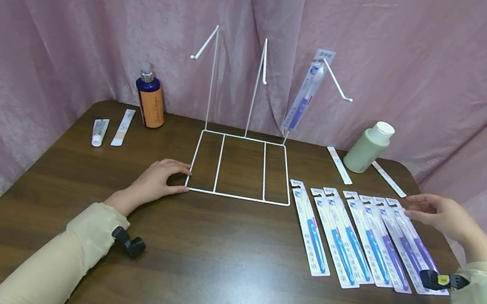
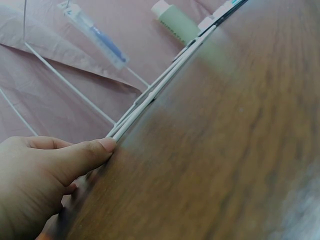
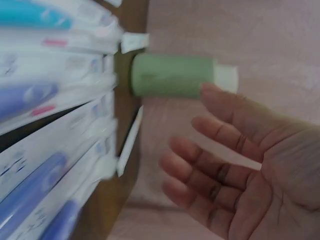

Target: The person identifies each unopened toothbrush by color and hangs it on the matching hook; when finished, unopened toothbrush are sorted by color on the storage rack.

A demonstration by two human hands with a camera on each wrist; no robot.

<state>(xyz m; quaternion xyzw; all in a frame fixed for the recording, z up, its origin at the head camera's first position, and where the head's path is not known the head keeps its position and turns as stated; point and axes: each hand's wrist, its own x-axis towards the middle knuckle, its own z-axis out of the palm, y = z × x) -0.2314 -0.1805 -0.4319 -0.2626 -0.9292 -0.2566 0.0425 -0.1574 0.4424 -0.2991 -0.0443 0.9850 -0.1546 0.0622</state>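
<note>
A white wire display rack (image 1: 237,197) with three upright hooks stands on the table. My left hand (image 1: 158,178) holds the front left corner of its base, the thumb (image 2: 102,146) lying on the wire in the left wrist view. A packaged toothbrush (image 1: 304,96) with a purple handle hangs from the right hook; the left and middle hooks carry nothing. Several packaged toothbrushes (image 1: 313,235), blue and purple, lie in a slanted row right of the rack. Above that row's right end is my right hand (image 1: 445,215), holding nothing, its fingers relaxed and apart in the right wrist view.
A green bottle (image 1: 366,150) with a white cap stands at the back right, between two narrow white packets (image 1: 339,165). At the back left are an orange and blue pump bottle (image 1: 153,104), a small tube (image 1: 99,132) and a flat sachet (image 1: 123,127). Pink curtain hangs behind.
</note>
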